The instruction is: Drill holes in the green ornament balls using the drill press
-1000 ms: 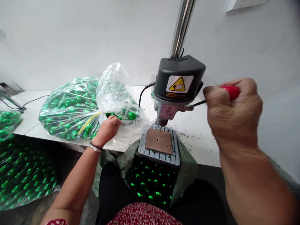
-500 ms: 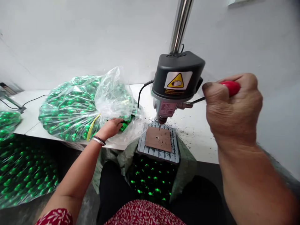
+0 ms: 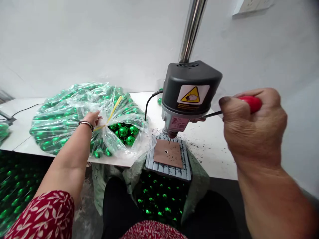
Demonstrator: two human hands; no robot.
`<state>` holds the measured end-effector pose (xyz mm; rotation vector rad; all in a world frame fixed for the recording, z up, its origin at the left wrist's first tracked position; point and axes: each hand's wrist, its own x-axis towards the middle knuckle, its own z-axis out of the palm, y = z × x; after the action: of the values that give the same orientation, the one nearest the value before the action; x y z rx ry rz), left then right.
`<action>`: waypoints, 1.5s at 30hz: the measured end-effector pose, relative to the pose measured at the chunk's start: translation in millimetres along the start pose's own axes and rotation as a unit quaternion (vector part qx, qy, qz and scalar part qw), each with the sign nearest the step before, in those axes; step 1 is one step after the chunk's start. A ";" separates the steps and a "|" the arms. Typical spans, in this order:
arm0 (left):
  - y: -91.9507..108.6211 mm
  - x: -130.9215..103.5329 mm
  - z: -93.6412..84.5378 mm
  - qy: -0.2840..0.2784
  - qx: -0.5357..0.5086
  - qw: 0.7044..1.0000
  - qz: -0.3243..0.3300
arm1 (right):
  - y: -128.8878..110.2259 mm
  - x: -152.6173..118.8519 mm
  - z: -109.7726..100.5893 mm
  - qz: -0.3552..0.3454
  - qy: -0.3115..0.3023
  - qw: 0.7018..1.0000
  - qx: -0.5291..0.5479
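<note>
My right hand (image 3: 256, 126) is wrapped round the red knob (image 3: 252, 103) of the drill press lever. The drill press (image 3: 191, 89) stands over a slotted metal base (image 3: 185, 156), on which lies a brown square board (image 3: 168, 153) with a small hole. To the left, my left hand (image 3: 92, 118) grips the clear plastic bag (image 3: 62, 116) close to its yellow tie (image 3: 116, 108); its fingers are partly hidden. Shiny green balls (image 3: 123, 131) show through the bag's open mouth.
Dark shavings dot the white table (image 3: 211, 159) around the base. Below it, a green sack (image 3: 198, 186) holds more green balls. Another bag of balls (image 3: 15, 189) lies low at the left. A wall socket (image 3: 251, 6) is at the top right.
My left hand has moved left from the bag's mouth to near the tie. The mouth has opened out, showing the balls. My right hand still holds the knob; the view has shifted slightly.
</note>
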<state>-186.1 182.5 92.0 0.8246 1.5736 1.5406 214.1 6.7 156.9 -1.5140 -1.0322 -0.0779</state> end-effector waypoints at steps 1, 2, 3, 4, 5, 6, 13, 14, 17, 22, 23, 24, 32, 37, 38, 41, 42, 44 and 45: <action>2.5 -0.7 -4.6 0.010 -0.012 1.000 -0.019 | 0.5 -0.5 0.5 0.000 0.002 1.000 -0.002; 6.0 -3.5 -8.9 0.021 -0.018 0.999 -0.022 | 1.0 -0.8 0.9 0.000 0.004 1.000 -0.006; 10.0 -8.5 -12.7 0.030 -0.039 0.999 -0.016 | 1.4 -1.1 1.2 0.002 0.004 1.000 -0.010; 13.6 -15.8 -15.3 0.027 -0.069 0.997 0.008 | 1.8 -1.2 1.5 0.004 0.004 1.000 -0.014; 16.3 -25.2 -16.6 0.011 -0.097 0.994 0.044 | 2.2 -1.2 1.8 0.006 0.005 1.000 -0.016; 17.7 -36.3 -16.0 -0.018 -0.117 0.989 0.089 | 2.7 -1.1 2.0 0.007 0.007 1.000 -0.017; -1.2 -111.2 17.5 -0.187 0.227 0.912 0.284 | 4.8 0.5 2.9 -0.011 0.005 1.000 -0.013; -5.3 -116.3 20.6 -0.196 0.271 0.890 0.310 | 4.3 0.9 2.8 -0.012 0.006 1.000 -0.012; -18.6 -124.1 23.0 -0.218 0.363 0.829 0.366 | 2.5 1.7 2.5 -0.015 0.009 1.000 -0.007; -46.3 -119.0 26.0 -0.229 0.598 0.696 0.325 | 0.7 1.4 2.0 -0.014 -0.002 1.000 0.002; -51.5 -115.5 28.9 -0.221 0.635 0.672 0.310 | 0.4 1.2 1.8 -0.014 -0.002 1.000 0.004; -55.9 -111.6 32.3 -0.215 0.660 0.657 0.294 | 0.1 1.0 1.5 -0.014 -0.002 1.000 0.005; -45.9 -123.5 32.0 -0.230 0.525 0.780 0.249 | -3.8 1.7 -0.6 -0.003 -0.021 1.000 0.017; -51.8 -181.0 15.5 -0.428 0.135 0.891 0.065 | -4.7 0.1 0.7 -0.011 -0.004 1.000 0.021; -58.3 -192.0 17.5 -0.440 0.088 0.893 0.031 | -4.8 -0.1 0.7 -0.014 -0.004 1.000 0.021; -81.1 -219.6 32.7 -0.461 0.036 0.886 -0.038 | -4.0 -0.5 0.2 -0.025 -0.010 0.999 0.031; -88.1 -226.6 38.9 -0.467 0.040 0.882 -0.050 | -3.5 -0.5 -0.1 -0.031 -0.014 0.999 0.038; -98.8 -237.3 50.6 -0.470 0.075 0.879 -0.042 | -2.4 -0.2 -0.3 -0.040 -0.016 0.998 0.052; -102.3 -240.8 55.6 -0.464 0.104 0.880 -0.018 | -2.0 0.0 -0.2 -0.042 -0.018 0.997 0.057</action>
<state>-12.2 -4.2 11.9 1.3751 1.0038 0.7197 213.0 6.3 158.5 -1.3724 -1.1116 -0.0505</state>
